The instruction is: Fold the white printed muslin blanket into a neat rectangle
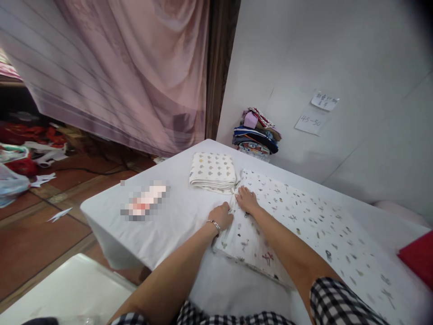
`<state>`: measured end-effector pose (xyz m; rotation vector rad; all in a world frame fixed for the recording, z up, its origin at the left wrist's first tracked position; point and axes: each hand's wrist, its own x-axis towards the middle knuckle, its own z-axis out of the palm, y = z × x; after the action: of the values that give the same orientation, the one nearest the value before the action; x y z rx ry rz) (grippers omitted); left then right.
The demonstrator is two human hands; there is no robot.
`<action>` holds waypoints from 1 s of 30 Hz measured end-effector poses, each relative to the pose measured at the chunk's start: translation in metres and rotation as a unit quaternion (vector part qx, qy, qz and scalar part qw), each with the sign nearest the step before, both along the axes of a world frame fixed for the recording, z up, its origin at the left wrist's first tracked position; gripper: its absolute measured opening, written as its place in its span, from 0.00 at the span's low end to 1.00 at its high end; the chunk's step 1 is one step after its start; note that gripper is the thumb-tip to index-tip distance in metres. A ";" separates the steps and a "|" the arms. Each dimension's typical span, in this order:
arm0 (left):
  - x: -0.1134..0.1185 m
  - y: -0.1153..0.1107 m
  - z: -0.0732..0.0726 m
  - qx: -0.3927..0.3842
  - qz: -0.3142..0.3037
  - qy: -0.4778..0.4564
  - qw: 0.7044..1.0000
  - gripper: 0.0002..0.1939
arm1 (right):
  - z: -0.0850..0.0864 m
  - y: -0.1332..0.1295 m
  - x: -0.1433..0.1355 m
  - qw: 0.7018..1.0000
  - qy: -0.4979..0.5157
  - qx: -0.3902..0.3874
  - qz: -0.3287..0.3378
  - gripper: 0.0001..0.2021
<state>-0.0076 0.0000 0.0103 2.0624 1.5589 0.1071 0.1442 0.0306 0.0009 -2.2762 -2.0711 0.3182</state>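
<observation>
Left hand — grip closed, fingers curled onto the near-left edge of the printed cloth; a thin bracelet sits at the wrist. Right hand — fingers together and nearly flat, pressing the cloth's far-left corner; whether it pinches any fabric cannot be told. The cloth is soft, white, rectangular, scattered with small motifs, lying flat on the table, which is draped in plain white sheeting. Just beyond the hands lies a folded cloth, square, dotted print. A stack of folded fabrics sits against the wall. One object left of the hands is blurred out. The red item at right is cut off.
</observation>
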 end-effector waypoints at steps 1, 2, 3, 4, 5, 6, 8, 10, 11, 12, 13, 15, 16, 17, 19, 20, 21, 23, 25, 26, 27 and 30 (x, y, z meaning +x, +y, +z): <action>0.000 0.000 0.000 0.010 -0.005 -0.005 1.000 0.15 | 0.002 -0.004 -0.001 1.000 0.002 0.006 -0.004 0.26; 0.000 0.000 -0.001 0.023 -0.010 -0.010 1.000 0.14 | 0.003 -0.008 -0.003 1.000 0.003 0.015 -0.001 0.26; 0.000 0.000 -0.002 0.029 -0.012 -0.012 0.999 0.14 | 0.003 -0.013 -0.005 1.000 0.004 0.024 0.007 0.26; -0.001 0.000 -0.003 0.030 -0.012 -0.012 0.999 0.14 | 0.003 -0.018 -0.007 0.999 0.005 0.029 0.019 0.26; -0.001 0.001 -0.004 0.032 -0.012 -0.011 0.999 0.15 | 0.003 -0.023 -0.010 0.999 0.009 0.026 0.033 0.26; -0.001 0.001 -0.005 0.032 -0.012 -0.011 0.999 0.15 | 0.003 -0.028 -0.012 0.999 0.015 0.017 0.043 0.26; -0.001 0.001 -0.005 0.032 -0.011 -0.011 0.999 0.15 | 0.002 -0.036 -0.016 0.999 0.025 0.004 0.042 0.26; -0.001 0.001 -0.005 0.030 -0.008 -0.012 0.999 0.15 | 0.002 -0.043 -0.019 0.999 0.025 0.020 0.034 0.25; -0.001 0.001 -0.004 0.029 -0.006 -0.013 0.999 0.15 | 0.002 -0.047 -0.019 0.999 0.022 0.035 0.035 0.25; -0.001 0.001 -0.003 0.029 -0.005 -0.014 0.999 0.15 | 0.001 -0.051 -0.020 0.998 0.019 0.050 0.039 0.25; -0.001 0.001 -0.003 0.030 -0.004 -0.015 0.999 0.15 | 0.001 -0.056 -0.020 0.997 0.018 0.058 0.045 0.25; -0.002 0.000 -0.001 0.030 -0.002 -0.016 0.999 0.16 | 0.001 -0.063 -0.021 0.998 0.025 0.038 0.050 0.25; -0.002 0.000 -0.001 0.029 0.000 -0.015 0.999 0.16 | 0.001 -0.067 -0.021 0.998 0.031 0.019 0.048 0.25; -0.002 0.000 -0.001 0.028 0.002 -0.014 0.999 0.16 | 0.002 -0.070 -0.022 0.998 0.034 0.007 0.046 0.25; -0.001 0.000 0.000 0.028 0.006 -0.013 1.000 0.16 | 0.004 -0.077 -0.023 0.998 0.032 0.017 0.047 0.25; -0.001 0.000 0.000 0.028 0.009 -0.012 0.999 0.16 | 0.005 -0.081 -0.024 0.998 0.028 0.032 0.053 0.25; -0.001 0.000 0.000 0.029 0.011 -0.011 0.999 0.16 | 0.005 -0.084 -0.025 0.997 0.022 0.046 0.060 0.25; -0.001 0.000 0.000 0.031 0.014 -0.009 0.999 0.16 | 0.004 -0.092 -0.027 0.996 0.017 0.043 0.074 0.25; -0.001 -0.001 0.000 0.033 0.017 -0.008 0.999 0.16 | 0.002 -0.100 -0.029 0.997 0.020 0.016 0.077 0.25; -0.001 -0.001 0.000 0.033 0.018 -0.007 0.999 0.16 | 0.002 -0.105 -0.030 0.997 0.023 0.015 0.078 0.25; -0.001 -0.001 0.000 0.033 0.020 -0.007 0.999 0.16 | 0.002 -0.109 -0.032 0.996 0.026 0.023 0.081 0.26; -0.001 0.001 -0.001 0.029 0.020 -0.007 0.999 0.17 | 0.001 -0.126 -0.036 0.991 0.040 0.050 0.120 0.27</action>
<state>-0.0085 0.0015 0.0098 2.0715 1.6060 0.1822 0.1082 -0.0955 0.0016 -1.9288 -2.2669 0.3032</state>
